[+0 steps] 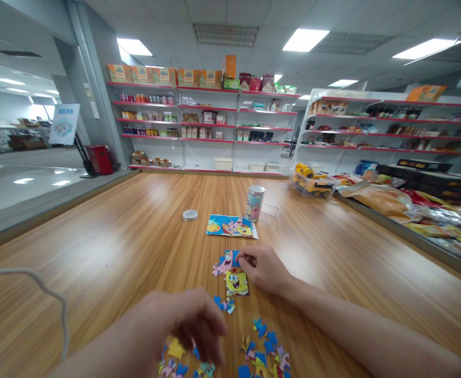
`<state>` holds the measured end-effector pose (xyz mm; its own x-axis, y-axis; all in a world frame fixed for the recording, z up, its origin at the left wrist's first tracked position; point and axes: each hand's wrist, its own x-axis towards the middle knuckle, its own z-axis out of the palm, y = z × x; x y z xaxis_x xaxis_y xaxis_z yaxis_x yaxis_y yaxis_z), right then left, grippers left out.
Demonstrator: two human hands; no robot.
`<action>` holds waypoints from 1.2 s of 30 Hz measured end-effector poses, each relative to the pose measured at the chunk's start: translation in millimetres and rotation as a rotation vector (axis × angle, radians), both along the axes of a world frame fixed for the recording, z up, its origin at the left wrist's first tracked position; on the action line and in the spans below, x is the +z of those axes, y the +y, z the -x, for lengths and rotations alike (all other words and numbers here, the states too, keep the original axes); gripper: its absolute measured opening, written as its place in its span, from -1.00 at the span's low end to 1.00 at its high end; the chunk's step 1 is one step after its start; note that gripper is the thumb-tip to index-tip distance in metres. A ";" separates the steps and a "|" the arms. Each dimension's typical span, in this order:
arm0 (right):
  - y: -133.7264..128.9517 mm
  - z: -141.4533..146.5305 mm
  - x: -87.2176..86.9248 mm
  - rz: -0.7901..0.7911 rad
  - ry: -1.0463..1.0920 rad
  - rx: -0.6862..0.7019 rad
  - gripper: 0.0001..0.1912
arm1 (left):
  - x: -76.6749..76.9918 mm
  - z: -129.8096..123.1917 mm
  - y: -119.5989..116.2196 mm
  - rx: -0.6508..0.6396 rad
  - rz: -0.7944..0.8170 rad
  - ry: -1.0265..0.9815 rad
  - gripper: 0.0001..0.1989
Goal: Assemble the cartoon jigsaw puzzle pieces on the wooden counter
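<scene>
My right hand point(264, 269) rests on the table with its fingers curled and pressed together at a blue jigsaw puzzle piece point(236, 255). That piece is at the edge of a partly joined pink section point(225, 264). Just below is a joined yellow face section point(236, 283). A few blue and white pieces point(224, 303) lie beside it, nearer to me. My left hand point(187, 323), smeared by motion, hovers over a loose pile of pieces point(175, 349); its fingers bend downward, and whether they hold anything is unclear. Another loose pile point(260, 354) lies to its right.
Farther off are a cartoon picture sheet point(230, 227), a printed can point(254, 203), a round lid point(190, 214) and a clear plastic frame point(270, 209). A box of toy trucks point(313, 181) and snack bags point(388, 202) are at the right. A white cable point(57, 299) crosses the left side.
</scene>
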<state>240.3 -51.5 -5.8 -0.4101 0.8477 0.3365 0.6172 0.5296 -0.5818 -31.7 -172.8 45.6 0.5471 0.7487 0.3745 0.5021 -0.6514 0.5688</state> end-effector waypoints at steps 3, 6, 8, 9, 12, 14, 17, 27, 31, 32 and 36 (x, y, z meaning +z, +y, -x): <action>-1.3 0.2 2.4 -0.005 -0.003 -0.001 -0.77 | 12.2 -14.7 24.7 0.334 0.027 0.343 -0.77; -1.9 0.1 3.7 -0.013 -0.010 0.004 -0.78 | 13.4 -24.3 38.1 0.322 -0.010 0.527 -0.78; -1.6 0.1 3.6 -0.015 -0.006 0.009 -0.77 | 9.5 -28.0 39.7 0.300 -0.036 0.562 -0.78; -1.3 0.2 3.3 -0.015 -0.003 0.011 -0.77 | 7.0 -29.5 39.2 0.291 -0.042 0.562 -0.78; -0.1 0.4 1.7 -0.016 -0.001 0.007 -0.76 | -1.2 -34.1 36.0 0.240 -0.036 0.541 -0.79; 0.7 0.3 0.6 -0.016 -0.003 0.005 -0.77 | -6.9 -37.1 34.6 0.197 -0.030 0.501 -0.82; 1.4 0.2 -0.3 -0.021 -0.011 0.005 -0.78 | -16.0 -40.7 34.3 0.130 -0.033 0.400 -0.87; 0.2 -0.4 -0.8 -0.008 0.000 0.012 -0.78 | -29.8 -40.8 38.4 0.163 0.002 0.108 -0.86; 0.4 0.1 -0.9 -0.001 0.016 0.015 -0.76 | -29.6 -39.4 41.1 0.155 0.041 0.050 -0.83; 0.5 0.2 -0.7 -0.002 0.018 0.015 -0.76 | -30.1 -39.4 41.7 0.155 0.043 0.049 -0.82; 0.8 0.6 0.3 -0.002 0.018 0.012 -0.77 | -33.0 -39.8 42.7 0.161 0.030 0.046 -0.78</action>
<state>239.6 -50.7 -5.5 -0.4140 0.8422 0.3454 0.6005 0.5379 -0.5917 8.1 -130.1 12.7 0.4351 0.8385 0.3280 0.6245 -0.5435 0.5609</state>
